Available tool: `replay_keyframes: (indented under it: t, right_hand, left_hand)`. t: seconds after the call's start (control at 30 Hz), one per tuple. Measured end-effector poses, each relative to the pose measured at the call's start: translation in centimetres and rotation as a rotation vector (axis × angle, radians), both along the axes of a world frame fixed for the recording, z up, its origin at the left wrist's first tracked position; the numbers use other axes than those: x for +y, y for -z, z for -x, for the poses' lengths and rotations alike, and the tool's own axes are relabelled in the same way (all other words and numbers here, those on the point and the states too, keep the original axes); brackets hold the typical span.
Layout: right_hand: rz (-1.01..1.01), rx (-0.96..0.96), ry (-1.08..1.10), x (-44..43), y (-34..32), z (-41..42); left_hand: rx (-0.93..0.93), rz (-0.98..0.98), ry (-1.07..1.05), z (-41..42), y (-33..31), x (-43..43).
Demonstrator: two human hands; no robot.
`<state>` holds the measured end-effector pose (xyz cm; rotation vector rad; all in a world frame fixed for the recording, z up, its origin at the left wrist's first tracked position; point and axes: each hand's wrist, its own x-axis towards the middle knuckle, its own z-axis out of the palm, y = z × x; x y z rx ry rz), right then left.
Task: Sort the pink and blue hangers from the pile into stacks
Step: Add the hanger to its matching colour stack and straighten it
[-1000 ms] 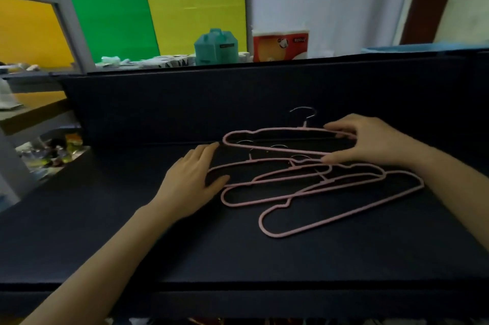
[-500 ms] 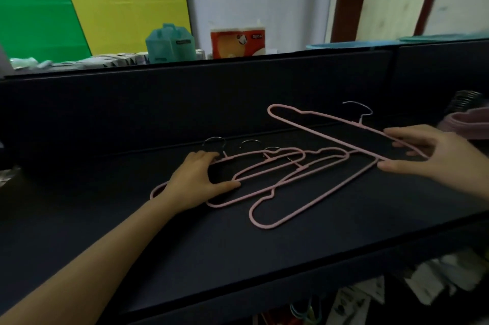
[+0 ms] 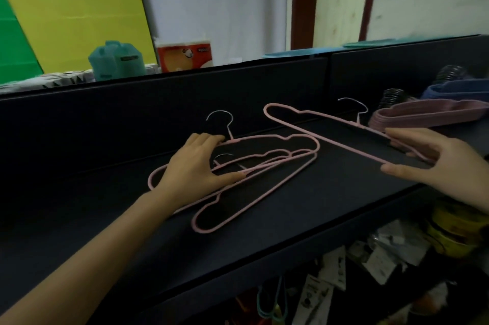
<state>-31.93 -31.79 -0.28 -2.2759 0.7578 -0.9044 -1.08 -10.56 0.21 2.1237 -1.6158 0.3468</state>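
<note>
My right hand [image 3: 428, 163] pinches one pink hanger [image 3: 328, 140] by its end between thumb and fingers. My left hand [image 3: 195, 168] lies flat, fingers spread, pinning the loose pile [image 3: 304, 152]. The pink stack [image 3: 423, 113] sits just beyond my right hand. I should level the hanger and match its hook to the stack.

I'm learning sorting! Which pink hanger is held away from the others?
The pink hanger pinched by the right hand; the others lie in the pile under the left hand.
</note>
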Motion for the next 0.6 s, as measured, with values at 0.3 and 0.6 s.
replay_keyframes:
  t: [0.3,0.6]
  right_hand:
    - [0.070,0.018,0.112,-7.1,-0.9,11.2]
    - [0.066,-0.040,0.122,-17.5,-1.4,21.0]
  left_hand:
    - [-0.066,0.006,0.133,10.3,0.0,-12.1]
    - [-0.078,0.046,0.188,21.9,1.4,-24.4]
